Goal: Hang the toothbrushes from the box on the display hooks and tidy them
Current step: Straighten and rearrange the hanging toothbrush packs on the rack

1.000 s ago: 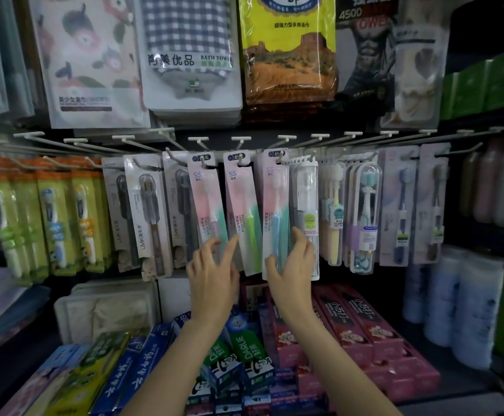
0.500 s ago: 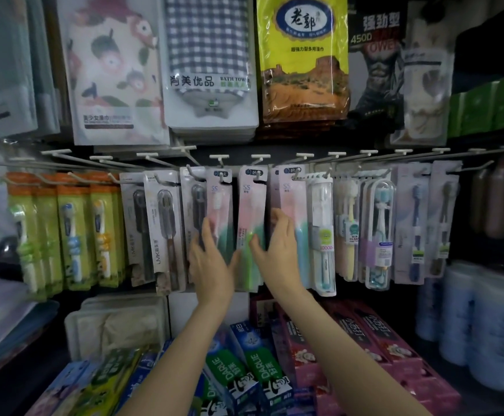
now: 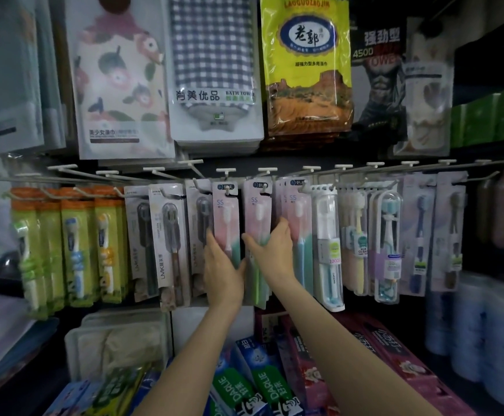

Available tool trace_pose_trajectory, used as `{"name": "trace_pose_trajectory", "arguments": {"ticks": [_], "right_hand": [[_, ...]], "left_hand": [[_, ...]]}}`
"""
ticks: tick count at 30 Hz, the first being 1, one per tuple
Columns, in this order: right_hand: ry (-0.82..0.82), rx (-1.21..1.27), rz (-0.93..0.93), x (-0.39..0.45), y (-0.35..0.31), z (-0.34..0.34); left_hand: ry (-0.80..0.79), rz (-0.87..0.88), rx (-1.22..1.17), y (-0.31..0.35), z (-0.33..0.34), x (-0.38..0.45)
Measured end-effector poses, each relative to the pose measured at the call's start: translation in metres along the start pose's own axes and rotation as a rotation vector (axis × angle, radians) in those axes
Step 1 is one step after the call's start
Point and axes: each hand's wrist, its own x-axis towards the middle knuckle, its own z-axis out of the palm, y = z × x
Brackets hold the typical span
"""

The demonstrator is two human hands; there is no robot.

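We saw a hook display wall filling the view: bagged towels [image 3: 214, 70] hung across the 12 o'clock band, with a yellow cloth pack [image 3: 306, 67] at 1 o'clock. Below them ran a row of white display hooks [image 3: 267, 170] carrying carded toothbrushes. Green-and-orange packs [image 3: 73, 250] sat at 9 o'clock, grey LMK cards [image 3: 166, 244] just beside them toward centre, clear-cased brushes [image 3: 327, 250] right of centre, and pale cards with dark brushes [image 3: 419, 235] at 3 o'clock. Toothpaste cartons filled the 6 o'clock shelf: green DARLIE boxes [image 3: 262, 388] in the middle, red boxes [image 3: 395, 364] toward 5 o'clock. White bottles [image 3: 491, 340] stood at 4 o'clock. Task items were the three stacks of pink SS toothbrush cards at centre, all hanging on hooks. Our left hand [image 3: 222, 265] held the left pink card [image 3: 226, 223] from its lower 9 o'clock side, fingers straight up along the edge and thumb across the bottom front. Our right hand [image 3: 274, 250] gripped the middle pink card [image 3: 258, 217] at its lower half, thumb on the front pointing to 9 o'clock, fingers wrapped behind its right edge. The right pink card [image 3: 297, 223] hung just beside the right hand's knuckles; we couldn't tell if they touched. The box wasn't in view.
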Motion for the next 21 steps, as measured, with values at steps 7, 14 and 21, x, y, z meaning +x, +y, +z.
{"name": "trace_pose_trajectory", "arguments": {"ticks": [7, 14, 21], "right_hand": [[0.118, -0.057, 0.107, 0.011, -0.008, 0.017], [0.215, -0.033, 0.162, 0.007, -0.001, 0.024], [0.237, -0.081, 0.205, 0.002, 0.013, 0.033]], "left_hand": [[0.068, 0.022, 0.128, -0.011, -0.01, 0.006], [0.062, 0.101, 0.301, -0.019, -0.023, 0.008], [0.04, 0.109, 0.319, -0.02, -0.025, 0.007]]}}
